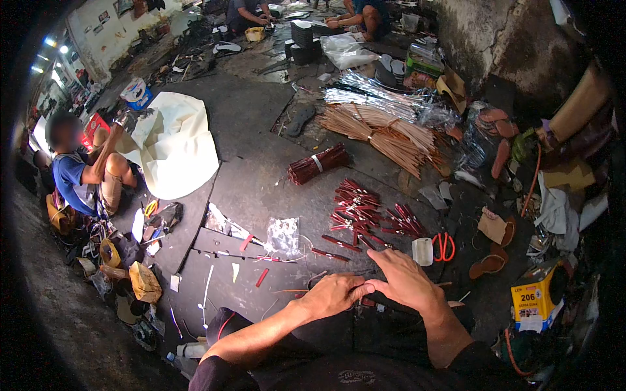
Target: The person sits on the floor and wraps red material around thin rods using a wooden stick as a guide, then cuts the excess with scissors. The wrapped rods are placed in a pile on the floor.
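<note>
In front of my lap, my left hand [334,293] has its fingers curled, its fingertips meeting the thumb of my right hand [409,280]. My right index finger reaches forward toward the loose dark red strips, and its other fingers bend out of sight. What sits between the hands is hidden beneath them. Just ahead lies a heap of short dark red strips [355,205] with pale shiny ends, and a smaller fan of them [405,220] is to its right. Farther off is a banded bundle of dark red strips [318,164]. One single red strip [262,277] lies left of my hands.
Right of my hands are orange-handled scissors [444,247], a white container [422,251] and a yellow box [533,298]. A clear plastic bag [282,235] lies ahead left. Tan strips [381,133] lie farther away. A co-worker [88,163] sits left beside a cream sheet [179,146].
</note>
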